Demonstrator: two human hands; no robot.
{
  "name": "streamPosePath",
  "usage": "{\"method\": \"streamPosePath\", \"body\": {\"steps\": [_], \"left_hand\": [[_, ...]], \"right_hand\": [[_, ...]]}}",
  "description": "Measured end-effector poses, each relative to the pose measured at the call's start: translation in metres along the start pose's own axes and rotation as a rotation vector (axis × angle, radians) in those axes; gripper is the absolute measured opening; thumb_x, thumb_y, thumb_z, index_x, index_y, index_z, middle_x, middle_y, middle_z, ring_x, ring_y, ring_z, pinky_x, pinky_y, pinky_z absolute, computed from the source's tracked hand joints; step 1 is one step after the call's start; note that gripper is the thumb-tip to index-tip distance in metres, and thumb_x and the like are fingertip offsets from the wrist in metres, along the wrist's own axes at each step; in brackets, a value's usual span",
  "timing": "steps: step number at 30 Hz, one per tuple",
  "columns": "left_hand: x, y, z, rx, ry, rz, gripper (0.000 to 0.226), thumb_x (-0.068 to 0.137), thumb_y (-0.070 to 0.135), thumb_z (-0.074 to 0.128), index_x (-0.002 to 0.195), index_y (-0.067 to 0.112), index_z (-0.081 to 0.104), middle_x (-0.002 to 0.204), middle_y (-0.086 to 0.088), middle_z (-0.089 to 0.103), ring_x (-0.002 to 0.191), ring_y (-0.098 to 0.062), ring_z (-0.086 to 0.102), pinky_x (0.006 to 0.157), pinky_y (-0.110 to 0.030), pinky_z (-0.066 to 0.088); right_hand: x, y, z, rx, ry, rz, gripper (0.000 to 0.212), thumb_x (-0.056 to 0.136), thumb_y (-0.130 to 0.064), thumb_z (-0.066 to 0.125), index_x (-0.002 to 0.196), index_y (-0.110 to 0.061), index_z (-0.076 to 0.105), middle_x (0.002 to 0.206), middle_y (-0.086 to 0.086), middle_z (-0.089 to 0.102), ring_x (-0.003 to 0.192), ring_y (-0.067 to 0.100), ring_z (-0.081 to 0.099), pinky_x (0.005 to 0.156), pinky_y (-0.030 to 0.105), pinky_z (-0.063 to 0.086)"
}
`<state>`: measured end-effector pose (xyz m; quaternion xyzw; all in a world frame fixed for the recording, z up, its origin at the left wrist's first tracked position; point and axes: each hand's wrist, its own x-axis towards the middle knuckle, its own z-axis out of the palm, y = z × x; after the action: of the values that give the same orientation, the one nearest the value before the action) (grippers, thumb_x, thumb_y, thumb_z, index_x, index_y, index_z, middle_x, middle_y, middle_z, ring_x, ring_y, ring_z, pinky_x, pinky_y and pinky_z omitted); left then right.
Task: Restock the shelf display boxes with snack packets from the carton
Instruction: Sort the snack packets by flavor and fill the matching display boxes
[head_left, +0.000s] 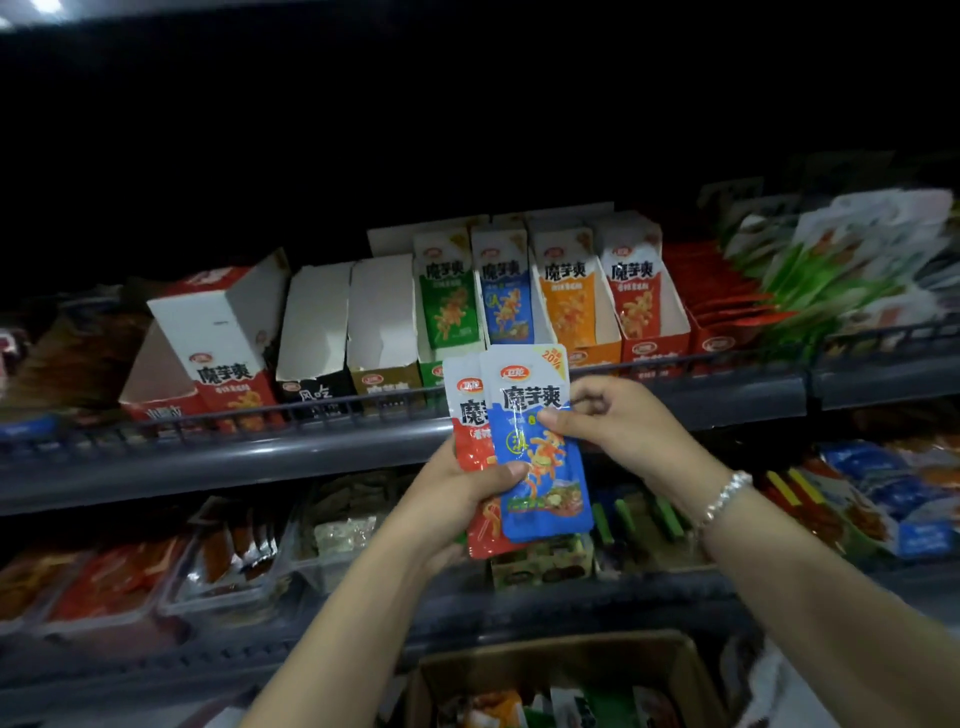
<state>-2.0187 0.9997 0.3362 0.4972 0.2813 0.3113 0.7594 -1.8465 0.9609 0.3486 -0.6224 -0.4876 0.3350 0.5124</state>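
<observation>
Head view: left hand (457, 488) grips two snack packets from below, thumb across the front; blue packet (540, 447) overlaps red packet (467, 441), both upright, held in front of the shelf rail (260, 447); right hand (613, 421) pinches the blue packet's right edge, fingers (558, 418) curled on it; beaded bracelet (724, 496) on right wrist; display boxes (524, 291) stand in a row on the upper shelf behind the packets, green, blue, orange and red packets upright inside; white-sided boxes (353, 317) to their left, contents not visible; open carton (566, 680) at bottom edge, below the hands, mixed packets inside.
</observation>
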Motion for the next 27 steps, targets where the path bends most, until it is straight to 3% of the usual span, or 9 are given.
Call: {"method": "streamPosePath", "body": {"steps": [2,4,7,8,13,16,20,23,27], "left_hand": [[0.007,0.010,-0.004,0.052,0.012,0.013,0.035,0.084,-0.014,0.056,0.111,0.007,0.058,0.085,-0.007,0.075,0.071,-0.020,0.072,0.059,-0.031,0.059],[0.017,0.018,-0.007,0.108,0.024,0.031,0.036,0.083,-0.016,0.057,0.111,0.007,0.058,0.083,-0.005,0.075,0.070,-0.018,0.072,0.061,-0.031,0.059],[0.032,0.027,-0.012,0.191,0.033,0.063,0.035,0.082,-0.017,0.059,0.103,0.011,0.059,0.080,-0.002,0.074,0.068,-0.015,0.071,0.060,-0.028,0.058],[0.036,0.029,-0.014,0.208,0.031,0.068,0.034,0.081,-0.016,0.060,0.102,0.010,0.059,0.081,-0.003,0.074,0.069,-0.016,0.071,0.060,-0.028,0.058],[0.052,0.034,-0.019,0.264,0.069,0.107,0.028,0.078,-0.015,0.065,0.095,0.008,0.061,0.078,-0.002,0.074,0.067,-0.016,0.070,0.061,-0.030,0.059],[0.059,0.038,-0.021,0.205,0.138,0.141,0.031,0.074,-0.014,0.069,0.098,0.005,0.064,0.081,-0.005,0.075,0.070,-0.021,0.071,0.067,-0.037,0.060],[0.068,0.043,-0.027,0.127,0.180,0.150,0.036,0.070,-0.012,0.073,0.099,0.006,0.064,0.089,-0.010,0.075,0.078,-0.028,0.073,0.069,-0.042,0.058],[0.073,0.047,-0.027,0.073,0.210,0.196,0.036,0.071,-0.011,0.073,0.103,0.005,0.065,0.093,-0.012,0.075,0.084,-0.033,0.072,0.075,-0.048,0.058],[0.078,0.049,-0.031,0.058,0.293,0.246,0.013,0.085,0.005,0.067,0.095,0.013,0.066,0.089,-0.006,0.075,0.084,-0.025,0.072,0.083,-0.048,0.056]], "right_hand": [[0.014,-0.015,-0.006,-0.114,-0.050,-0.003,0.025,0.073,-0.020,0.079,0.083,-0.010,0.059,0.072,0.004,0.067,0.067,0.014,0.064,0.063,0.027,0.049],[0.029,-0.032,-0.012,-0.267,-0.050,-0.057,0.041,0.069,-0.022,0.082,0.099,-0.017,0.054,0.085,-0.008,0.065,0.069,0.004,0.062,0.059,0.021,0.049],[0.051,-0.059,-0.021,-0.480,-0.134,-0.163,0.071,0.066,-0.028,0.083,0.127,-0.027,0.046,0.113,-0.011,0.052,0.098,0.008,0.060,0.081,0.031,0.055],[0.058,-0.068,-0.023,-0.567,-0.181,-0.177,0.067,0.067,-0.030,0.083,0.124,-0.026,0.048,0.112,-0.012,0.052,0.098,0.008,0.059,0.083,0.029,0.053],[0.091,-0.103,-0.022,-0.983,-0.335,-0.138,0.036,0.068,-0.037,0.081,0.088,-0.020,0.056,0.081,-0.010,0.063,0.068,0.003,0.057,0.057,0.021,0.040],[0.103,-0.113,-0.018,-0.992,-0.366,-0.108,0.043,0.070,-0.036,0.081,0.097,-0.021,0.051,0.081,-0.013,0.062,0.066,-0.002,0.057,0.053,0.016,0.041],[0.114,-0.123,-0.013,-0.973,-0.459,-0.071,0.057,0.072,-0.021,0.080,0.116,-0.022,0.044,0.094,-0.012,0.062,0.076,-0.003,0.057,0.068,0.016,0.051],[0.121,-0.131,-0.012,-1.025,-0.473,-0.095,0.043,0.073,-0.018,0.079,0.103,-0.019,0.048,0.093,-0.010,0.062,0.077,0.001,0.057,0.069,0.018,0.050],[0.132,-0.148,-0.019,-1.138,-0.339,-0.149,0.030,0.077,-0.018,0.075,0.093,-0.018,0.049,0.085,-0.009,0.057,0.073,0.003,0.054,0.058,0.015,0.046]]}}
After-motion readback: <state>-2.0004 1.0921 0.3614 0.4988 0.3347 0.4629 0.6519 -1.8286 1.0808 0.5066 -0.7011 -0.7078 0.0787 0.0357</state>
